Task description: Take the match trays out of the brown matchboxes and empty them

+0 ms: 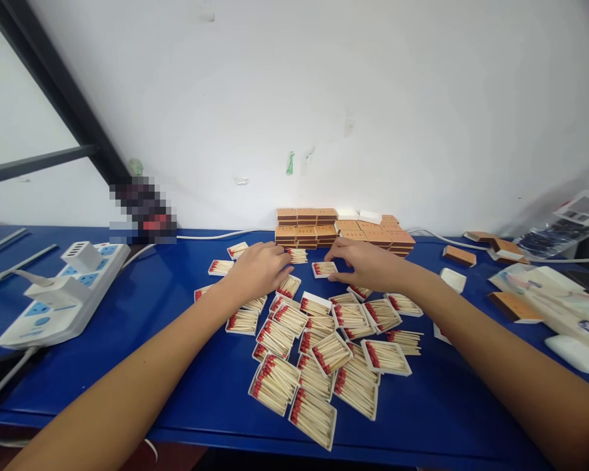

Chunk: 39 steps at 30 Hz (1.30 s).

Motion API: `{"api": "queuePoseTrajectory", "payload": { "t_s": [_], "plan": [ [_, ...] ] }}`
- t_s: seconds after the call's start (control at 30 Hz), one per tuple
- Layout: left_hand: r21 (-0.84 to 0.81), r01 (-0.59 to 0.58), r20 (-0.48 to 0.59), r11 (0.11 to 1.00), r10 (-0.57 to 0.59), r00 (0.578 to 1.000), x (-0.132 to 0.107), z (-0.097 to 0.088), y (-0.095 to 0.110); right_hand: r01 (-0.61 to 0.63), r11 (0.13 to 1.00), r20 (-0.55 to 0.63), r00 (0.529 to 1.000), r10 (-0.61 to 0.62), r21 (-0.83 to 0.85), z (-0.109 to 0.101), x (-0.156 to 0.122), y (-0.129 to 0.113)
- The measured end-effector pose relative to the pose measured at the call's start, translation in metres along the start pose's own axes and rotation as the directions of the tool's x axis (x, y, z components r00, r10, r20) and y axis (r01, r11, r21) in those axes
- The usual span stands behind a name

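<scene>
Several open white trays of red-tipped matches [319,356] lie scattered on the blue table [167,340]. My left hand [259,269] reaches over the far part of the pile, fingers curled down onto a tray [288,286]. My right hand [368,263] rests beside it, fingertips touching a small tray of matches [324,268]. Behind both hands stands a stack of orange matchbox sleeves [341,230] against the white wall.
A white power strip [61,291] with plugs and cables lies at the left. Loose orange sleeves [459,255], an empty white tray [453,279] and plastic-wrapped packets [550,297] lie at the right. A dark metal frame [53,85] rises at the back left.
</scene>
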<state>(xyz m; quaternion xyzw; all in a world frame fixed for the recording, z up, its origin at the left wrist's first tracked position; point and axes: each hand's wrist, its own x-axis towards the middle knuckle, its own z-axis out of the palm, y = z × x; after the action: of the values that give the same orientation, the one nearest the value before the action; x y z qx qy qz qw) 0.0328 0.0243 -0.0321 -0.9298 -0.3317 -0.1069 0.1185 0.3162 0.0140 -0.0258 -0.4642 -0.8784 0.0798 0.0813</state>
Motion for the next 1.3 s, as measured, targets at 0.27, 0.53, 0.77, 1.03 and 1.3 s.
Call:
{"api": "queuePoseTrajectory", "payload": {
  "t_s": [0.27,0.53,0.77,1.03,1.3],
  "plan": [
    [0.011,-0.023,-0.007,1.0,0.023,1.0,0.0,-0.001,0.002,0.078,0.996,-0.009,0.997,-0.079,-0.052,0.005,0.004,-0.005],
    [0.01,-0.022,-0.002,1.0,0.022,1.0,0.0,-0.003,0.003,0.021,0.984,-0.023,0.999,-0.026,-0.179,0.012,0.012,-0.009],
    [0.019,-0.029,-0.017,0.999,0.03,0.999,0.0,-0.003,0.004,-0.121,0.935,-0.242,0.969,0.038,-0.335,0.008,0.024,-0.016],
    [0.024,-0.012,0.012,1.0,0.011,1.0,0.001,-0.005,0.006,-0.041,0.916,-0.19,0.981,-0.038,-0.398,0.015,0.023,-0.011],
    [0.036,0.001,0.06,0.999,-0.003,0.998,0.001,-0.008,0.007,-0.051,0.922,-0.157,0.988,-0.01,-0.384,0.02,0.026,-0.009]
  ]
}}
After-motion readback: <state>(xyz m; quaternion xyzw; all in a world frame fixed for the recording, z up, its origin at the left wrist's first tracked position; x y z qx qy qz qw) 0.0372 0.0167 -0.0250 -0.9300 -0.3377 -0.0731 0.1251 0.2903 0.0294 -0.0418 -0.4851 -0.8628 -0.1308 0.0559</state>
